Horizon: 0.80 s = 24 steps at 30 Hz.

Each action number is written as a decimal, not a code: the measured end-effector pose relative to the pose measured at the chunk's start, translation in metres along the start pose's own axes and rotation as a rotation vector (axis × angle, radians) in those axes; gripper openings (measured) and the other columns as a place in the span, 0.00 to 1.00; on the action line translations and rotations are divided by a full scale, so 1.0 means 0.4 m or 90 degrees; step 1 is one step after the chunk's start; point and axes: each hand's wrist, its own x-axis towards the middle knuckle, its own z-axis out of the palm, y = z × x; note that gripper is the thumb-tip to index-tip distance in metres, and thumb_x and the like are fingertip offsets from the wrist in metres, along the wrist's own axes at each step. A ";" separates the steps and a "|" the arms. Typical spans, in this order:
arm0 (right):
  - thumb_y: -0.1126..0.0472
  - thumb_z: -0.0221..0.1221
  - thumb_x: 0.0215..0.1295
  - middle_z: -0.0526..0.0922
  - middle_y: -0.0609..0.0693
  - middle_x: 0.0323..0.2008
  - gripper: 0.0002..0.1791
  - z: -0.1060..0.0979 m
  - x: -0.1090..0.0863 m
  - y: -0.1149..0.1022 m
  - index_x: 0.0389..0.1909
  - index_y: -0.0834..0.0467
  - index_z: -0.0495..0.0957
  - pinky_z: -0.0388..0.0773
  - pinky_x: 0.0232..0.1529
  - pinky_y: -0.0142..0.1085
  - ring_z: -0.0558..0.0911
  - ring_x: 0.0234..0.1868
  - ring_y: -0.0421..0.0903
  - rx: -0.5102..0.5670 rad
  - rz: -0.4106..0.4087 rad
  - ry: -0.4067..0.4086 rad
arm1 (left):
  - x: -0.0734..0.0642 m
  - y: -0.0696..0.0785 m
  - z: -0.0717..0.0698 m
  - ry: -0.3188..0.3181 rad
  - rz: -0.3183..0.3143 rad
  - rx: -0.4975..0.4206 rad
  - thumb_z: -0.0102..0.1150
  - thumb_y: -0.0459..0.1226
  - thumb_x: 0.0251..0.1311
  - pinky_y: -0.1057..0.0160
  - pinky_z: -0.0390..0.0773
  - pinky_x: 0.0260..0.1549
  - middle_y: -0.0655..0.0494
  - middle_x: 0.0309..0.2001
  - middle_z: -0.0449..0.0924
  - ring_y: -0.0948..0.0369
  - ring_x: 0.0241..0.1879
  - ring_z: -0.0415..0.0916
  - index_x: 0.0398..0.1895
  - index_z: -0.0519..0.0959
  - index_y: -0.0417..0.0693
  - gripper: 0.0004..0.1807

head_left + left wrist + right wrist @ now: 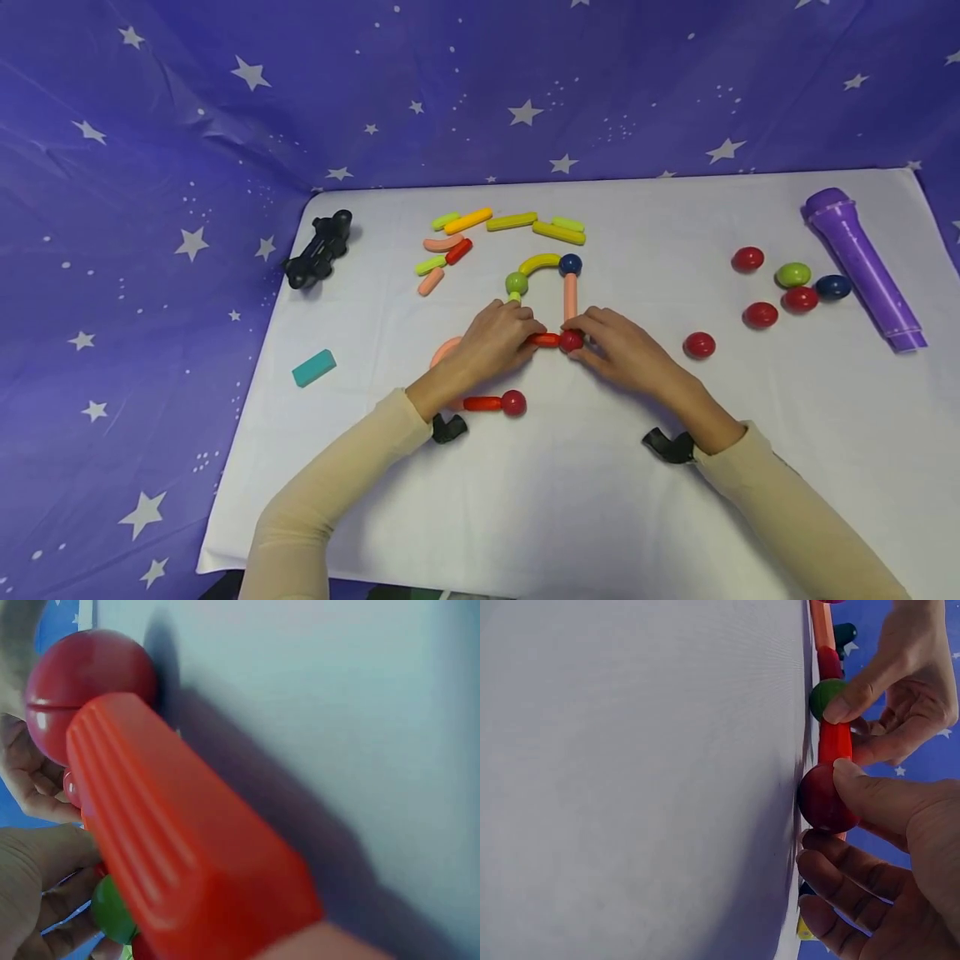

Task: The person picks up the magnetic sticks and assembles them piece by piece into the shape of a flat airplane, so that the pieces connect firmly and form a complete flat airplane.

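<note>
Near the table's middle, my left hand (495, 337) pinches a green ball (827, 697) fitted to a short red stick (835, 741), its fingers lying along the stick. On the stick's other end is a red ball (571, 341), which my right hand (626, 350) pinches between thumb and finger. A pink stick (571, 296) runs from there up to a blue ball (570, 265). A curved yellow stick (540, 262) links that to a light green ball (516, 283). Below the left hand, another red stick (482, 404) carries a red ball (513, 403); a curved pink piece (444, 351) is partly hidden.
Loose coloured sticks (512, 222) lie at the back. To the right are several loose balls (761, 315) and a purple tube (866, 267). A black object (320, 250) and a teal block (313, 367) sit on the left of the white table (570, 508).
</note>
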 end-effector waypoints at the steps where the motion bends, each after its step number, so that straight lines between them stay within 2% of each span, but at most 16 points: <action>1: 0.59 0.70 0.57 0.79 0.49 0.40 0.22 0.001 0.001 0.000 0.53 0.55 0.78 0.76 0.44 0.41 0.75 0.40 0.46 0.001 -0.001 0.001 | -0.004 -0.002 -0.002 -0.002 0.002 -0.001 0.66 0.40 0.59 0.64 0.72 0.44 0.59 0.40 0.83 0.60 0.42 0.74 0.47 0.85 0.53 0.12; 4: 0.58 0.70 0.57 0.79 0.48 0.40 0.22 0.004 0.003 0.001 0.52 0.55 0.78 0.76 0.44 0.42 0.75 0.39 0.46 -0.001 -0.010 0.002 | -0.032 -0.013 -0.016 -0.003 -0.001 -0.022 0.66 0.41 0.60 0.63 0.73 0.48 0.58 0.44 0.82 0.60 0.45 0.74 0.50 0.84 0.52 0.14; 6: 0.58 0.70 0.57 0.78 0.48 0.40 0.22 0.004 0.004 0.001 0.52 0.54 0.78 0.76 0.44 0.42 0.75 0.39 0.46 -0.005 -0.016 0.004 | -0.064 -0.026 -0.028 0.006 -0.019 -0.046 0.66 0.41 0.60 0.62 0.73 0.49 0.58 0.47 0.81 0.60 0.46 0.74 0.51 0.83 0.52 0.16; 11: 0.57 0.70 0.57 0.78 0.47 0.40 0.22 -0.002 0.009 -0.002 0.52 0.54 0.78 0.75 0.44 0.42 0.74 0.40 0.45 -0.010 -0.007 -0.003 | -0.162 -0.080 -0.039 0.042 -0.103 -0.086 0.68 0.40 0.59 0.58 0.74 0.48 0.56 0.47 0.81 0.57 0.47 0.75 0.50 0.83 0.51 0.16; 15: 0.56 0.70 0.58 0.78 0.48 0.40 0.22 -0.008 0.009 -0.002 0.53 0.54 0.78 0.76 0.44 0.42 0.75 0.40 0.46 -0.013 0.002 -0.010 | -0.218 -0.122 -0.024 0.037 -0.165 -0.120 0.68 0.39 0.58 0.56 0.75 0.48 0.56 0.47 0.80 0.56 0.47 0.74 0.53 0.82 0.51 0.18; 18: 0.57 0.69 0.58 0.78 0.48 0.40 0.22 -0.008 0.008 0.001 0.53 0.54 0.78 0.76 0.43 0.41 0.75 0.39 0.45 -0.012 0.001 -0.004 | -0.238 -0.137 -0.011 0.037 -0.192 -0.154 0.67 0.36 0.59 0.56 0.76 0.48 0.56 0.48 0.79 0.57 0.48 0.74 0.55 0.80 0.51 0.20; 24: 0.58 0.69 0.58 0.79 0.47 0.40 0.21 -0.002 0.006 0.006 0.53 0.54 0.78 0.76 0.42 0.41 0.75 0.39 0.45 -0.004 -0.010 0.009 | -0.245 -0.152 0.005 0.063 -0.201 -0.213 0.65 0.32 0.60 0.58 0.77 0.47 0.56 0.46 0.78 0.58 0.46 0.72 0.55 0.80 0.51 0.18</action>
